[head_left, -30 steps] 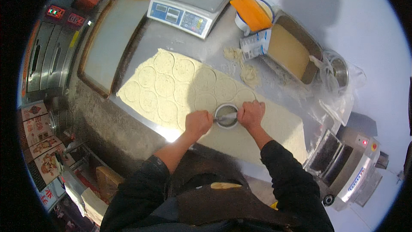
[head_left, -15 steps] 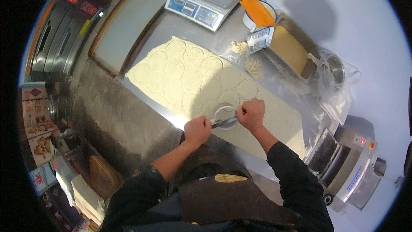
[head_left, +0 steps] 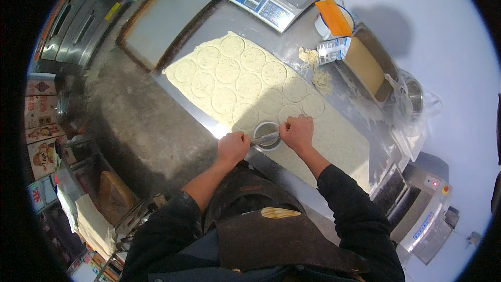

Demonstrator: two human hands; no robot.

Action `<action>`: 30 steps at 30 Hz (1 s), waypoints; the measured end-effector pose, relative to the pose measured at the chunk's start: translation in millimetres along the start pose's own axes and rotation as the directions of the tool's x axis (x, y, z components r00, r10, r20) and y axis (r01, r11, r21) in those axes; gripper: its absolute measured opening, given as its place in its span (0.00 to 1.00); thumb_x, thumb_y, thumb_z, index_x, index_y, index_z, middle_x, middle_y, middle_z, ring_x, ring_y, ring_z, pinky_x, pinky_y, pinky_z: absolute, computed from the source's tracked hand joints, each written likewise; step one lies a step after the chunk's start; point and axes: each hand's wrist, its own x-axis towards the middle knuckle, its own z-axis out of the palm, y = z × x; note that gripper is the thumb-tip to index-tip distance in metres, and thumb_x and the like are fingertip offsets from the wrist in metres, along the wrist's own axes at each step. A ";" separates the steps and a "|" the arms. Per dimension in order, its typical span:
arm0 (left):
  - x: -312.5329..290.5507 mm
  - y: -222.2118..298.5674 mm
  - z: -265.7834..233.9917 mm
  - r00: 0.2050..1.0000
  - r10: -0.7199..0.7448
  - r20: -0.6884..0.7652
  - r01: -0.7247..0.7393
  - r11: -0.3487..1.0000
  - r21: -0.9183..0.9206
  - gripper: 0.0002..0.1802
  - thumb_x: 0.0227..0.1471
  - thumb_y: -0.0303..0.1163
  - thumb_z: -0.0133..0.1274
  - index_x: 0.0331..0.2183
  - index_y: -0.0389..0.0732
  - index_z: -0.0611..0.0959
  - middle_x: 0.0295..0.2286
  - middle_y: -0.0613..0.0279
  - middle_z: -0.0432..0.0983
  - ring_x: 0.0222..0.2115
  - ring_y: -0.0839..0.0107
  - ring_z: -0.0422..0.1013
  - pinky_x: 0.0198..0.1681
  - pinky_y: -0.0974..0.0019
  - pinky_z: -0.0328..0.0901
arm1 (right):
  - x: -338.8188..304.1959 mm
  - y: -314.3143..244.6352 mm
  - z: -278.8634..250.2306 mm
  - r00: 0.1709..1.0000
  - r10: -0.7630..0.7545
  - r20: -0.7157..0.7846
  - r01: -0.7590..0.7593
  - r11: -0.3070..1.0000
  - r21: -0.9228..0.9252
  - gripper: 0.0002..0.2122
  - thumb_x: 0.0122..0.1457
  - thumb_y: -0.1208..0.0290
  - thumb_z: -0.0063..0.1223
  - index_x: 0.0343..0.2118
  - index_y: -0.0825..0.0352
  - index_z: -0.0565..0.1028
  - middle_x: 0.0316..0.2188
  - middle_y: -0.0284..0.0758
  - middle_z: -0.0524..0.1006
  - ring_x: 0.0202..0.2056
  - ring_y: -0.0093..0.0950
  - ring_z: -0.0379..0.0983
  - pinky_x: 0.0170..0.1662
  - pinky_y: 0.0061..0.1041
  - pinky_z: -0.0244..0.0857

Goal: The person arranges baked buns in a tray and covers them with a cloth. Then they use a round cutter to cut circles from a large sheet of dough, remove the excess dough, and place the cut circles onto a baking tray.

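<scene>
A pale, speckled dough sheet (head_left: pixel 334 136) lies on the metal worktop, with several round outlines cut in it. At its near edge is a round ring cutter (head_left: pixel 257 130) with a white rim. A flat metal bar (head_left: pixel 266 138) spans the ring's top. My left hand (head_left: pixel 233 147) is closed around the bar's left end, and my right hand (head_left: pixel 297 133) grips its right end, close to the last cut circles. Whether the ring presses into the dough or sits just above it, I cannot tell.
Beyond the dough stand a large tray (head_left: pixel 172 15) and a digital scale (head_left: pixel 266 8). At the far right are a bowl with an orange scraper (head_left: pixel 334 18), dough scraps (head_left: pixel 322 81), a metal pan (head_left: pixel 391 62) and a plastic bag (head_left: pixel 407 99). A machine (head_left: pixel 425 214) stands right.
Both hands have shifted the ring cutter leftward and nearer me over the dough, to the near edge. The ring looks flatter now. The whole view has also shifted slightly.
</scene>
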 end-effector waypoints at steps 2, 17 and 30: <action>6.5 -0.8 -2.0 0.999 -0.010 0.045 0.011 1.000 -0.028 0.22 0.60 0.44 0.49 0.29 0.37 0.88 0.28 0.43 0.83 0.32 0.41 0.80 0.40 0.41 0.74 | 0.3 0.2 0.3 0.999 0.028 0.030 -0.027 0.999 -0.024 0.11 0.51 0.65 0.60 0.16 0.63 0.78 0.17 0.42 0.75 0.26 0.43 0.72 0.37 0.44 0.59; 13.4 -35.0 54.0 0.995 0.087 0.049 -0.084 0.995 -0.060 0.21 0.60 0.42 0.49 0.27 0.37 0.86 0.25 0.41 0.81 0.28 0.41 0.80 0.35 0.39 0.72 | -16.2 12.3 22.9 0.993 -0.078 -0.085 0.075 0.996 -0.040 0.10 0.48 0.68 0.57 0.16 0.61 0.69 0.17 0.39 0.68 0.25 0.42 0.67 0.36 0.43 0.56; 29.1 160.3 85.1 0.910 0.409 -0.071 -0.414 0.903 -0.112 0.19 0.58 0.41 0.52 0.24 0.37 0.85 0.23 0.44 0.81 0.25 0.41 0.78 0.32 0.40 0.72 | -54.4 154.9 -100.2 0.965 0.169 -0.200 -0.196 0.973 -0.121 0.10 0.52 0.67 0.59 0.17 0.62 0.75 0.18 0.37 0.73 0.27 0.41 0.69 0.39 0.43 0.59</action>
